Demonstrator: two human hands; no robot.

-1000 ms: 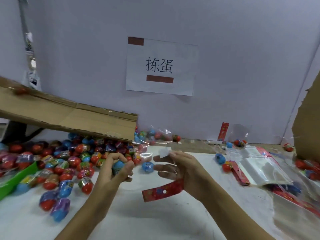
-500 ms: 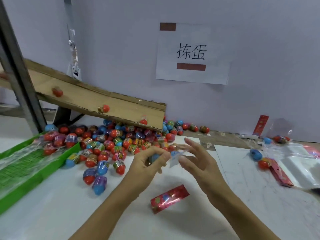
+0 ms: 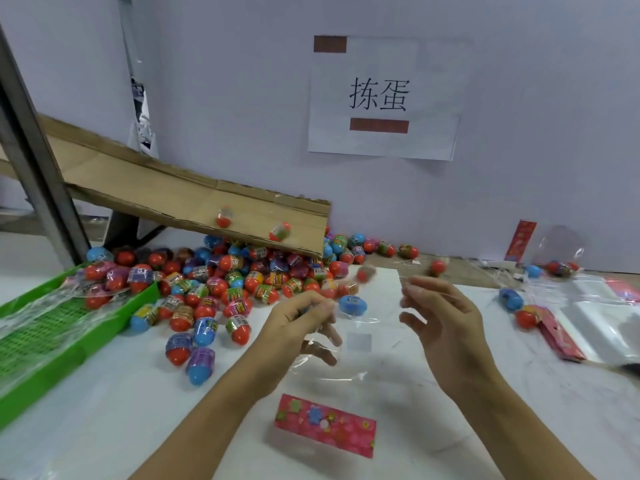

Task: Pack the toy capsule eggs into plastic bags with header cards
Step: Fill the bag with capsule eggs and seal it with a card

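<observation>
A: What is lying nearest?

B: One red header card (image 3: pixel 325 425), with its clear plastic bag (image 3: pixel 349 344) rising beyond it. The left hand (image 3: pixel 298 323) is pinching the bag's mouth, maybe with an egg curled inside its fingers, though that cannot be told. The right hand (image 3: pixel 440 320) is pinching the opposite edge.

A: What could be going wrong?

B: The thin film could be slipping and closing. Two eggs are rolling off the cardboard chute (image 3: pixel 194 199); more could be scattering.

A: Counts?

B: Dozens in the egg pile (image 3: pixel 221 289) far left, uncountable. One green tray (image 3: pixel 52 327). Spare bags (image 3: pixel 588 313) far right.

paper sign (image 3: pixel 382 98) on wall | cardboard chute (image 3: pixel 194 199) | green tray (image 3: pixel 45 341)
</observation>
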